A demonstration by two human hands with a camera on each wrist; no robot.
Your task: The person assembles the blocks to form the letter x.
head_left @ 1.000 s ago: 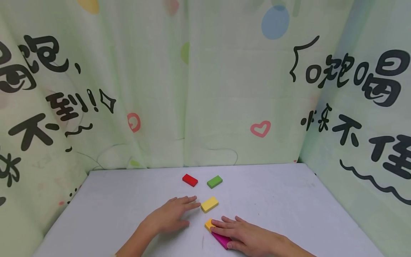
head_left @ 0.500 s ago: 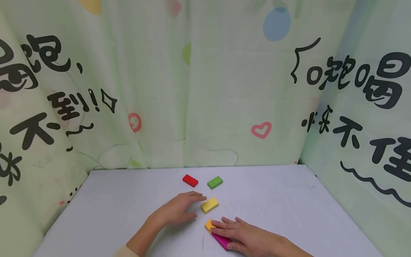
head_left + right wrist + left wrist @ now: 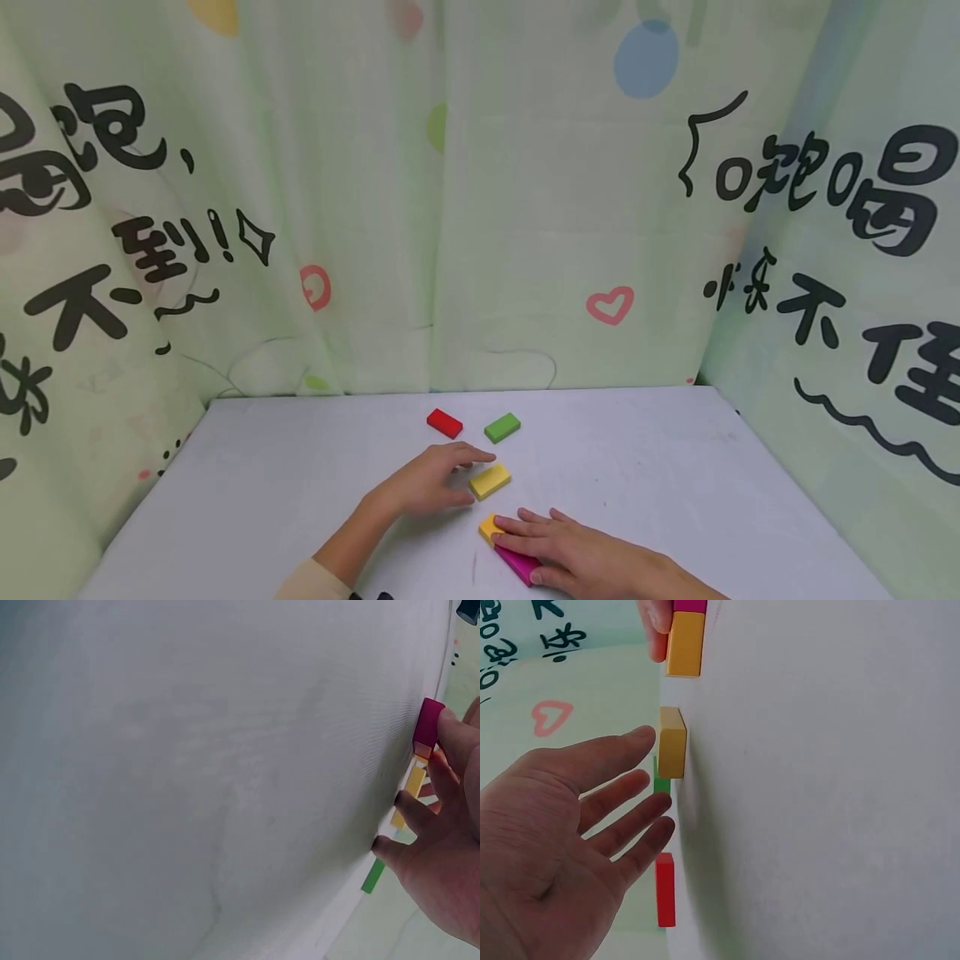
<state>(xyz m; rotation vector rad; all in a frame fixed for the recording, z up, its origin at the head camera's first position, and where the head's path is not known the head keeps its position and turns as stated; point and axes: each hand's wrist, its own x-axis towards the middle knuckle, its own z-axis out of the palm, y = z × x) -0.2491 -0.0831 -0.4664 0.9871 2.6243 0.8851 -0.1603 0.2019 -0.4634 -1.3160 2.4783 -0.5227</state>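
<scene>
My left hand (image 3: 435, 479) is at the yellow block (image 3: 490, 482), thumb by its near-left side and fingers reaching past its far side. In the left wrist view the fingers (image 3: 641, 840) are spread apart, with a gap between thumb tip and yellow block (image 3: 672, 742). My right hand (image 3: 577, 550) rests over an orange block (image 3: 487, 527) and a magenta block (image 3: 516, 565), which lie end to end. Its fingers stretch across where they meet, and its thumb touches the magenta block (image 3: 428, 724). The hand covers part of both blocks.
A red block (image 3: 445, 422) and a green block (image 3: 502, 427) lie farther back on the white table (image 3: 637, 467). Light green printed curtains (image 3: 517, 250) stand behind the table and along both sides.
My left hand has moved right and away from me, from beside the yellow block to around it, its fingers now beyond its far side. The right hand and blocks look unmoved.
</scene>
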